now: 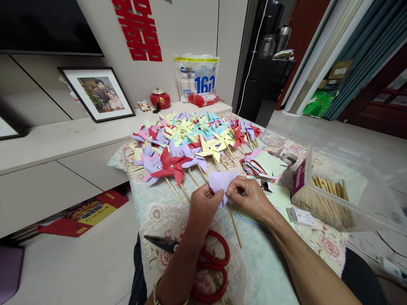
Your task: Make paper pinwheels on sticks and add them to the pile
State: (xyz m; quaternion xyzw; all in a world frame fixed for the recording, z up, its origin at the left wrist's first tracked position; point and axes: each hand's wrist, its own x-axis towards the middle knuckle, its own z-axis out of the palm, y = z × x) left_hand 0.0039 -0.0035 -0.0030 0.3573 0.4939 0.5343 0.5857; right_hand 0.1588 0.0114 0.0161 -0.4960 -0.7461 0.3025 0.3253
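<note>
A lilac paper piece [219, 181] is held up between both hands over the table. My left hand [205, 203] pinches its left and lower side, fingers closed. From the right, my right hand [246, 195] grips the paper's edge between thumb and forefinger. A thin wooden stick [234, 226] lies on the cloth below the paper. Red-handled scissors [211, 258] rest under my left forearm, blades to the left. Just beyond the hands lie many finished pinwheels, among them a red pinwheel [171, 166] and a yellow pinwheel [210, 148].
Right of the hands are a stack of coloured paper [265, 163], a small white box [300, 216] and a clear plastic bin [365, 212] holding wooden sticks [332, 190]. A floral tablecloth [168, 212] covers the table. Behind stand a red jar [160, 99] and a framed photo [98, 94].
</note>
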